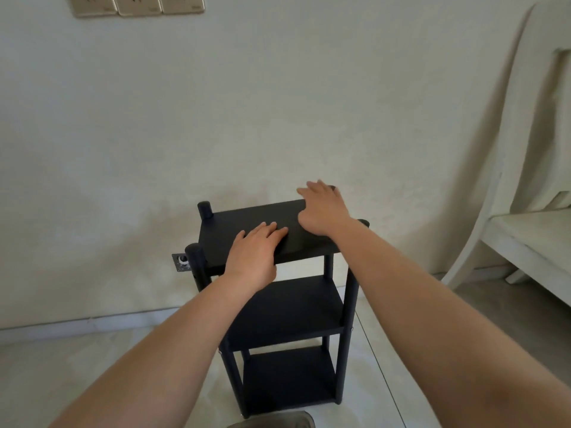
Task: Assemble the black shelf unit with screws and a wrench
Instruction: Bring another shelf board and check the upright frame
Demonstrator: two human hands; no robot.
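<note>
The black shelf unit (287, 313) stands upright on the tiled floor in front of a pale wall, with three boards between four round posts. My left hand (256, 251) lies flat on the front part of the top board (234, 230), fingers straight. My right hand (323, 211) rests palm down on the board's far right corner, its fingers reaching over the back right post. Neither hand holds anything. No screws or wrench show in view.
A small dark metal plate with a white piece (183, 262) sits on the wall just left of the shelf. A white chair (525, 230) stands at the right. Wall sockets (136, 4) are at the top left. A shoe tip (278, 421) shows at the bottom edge.
</note>
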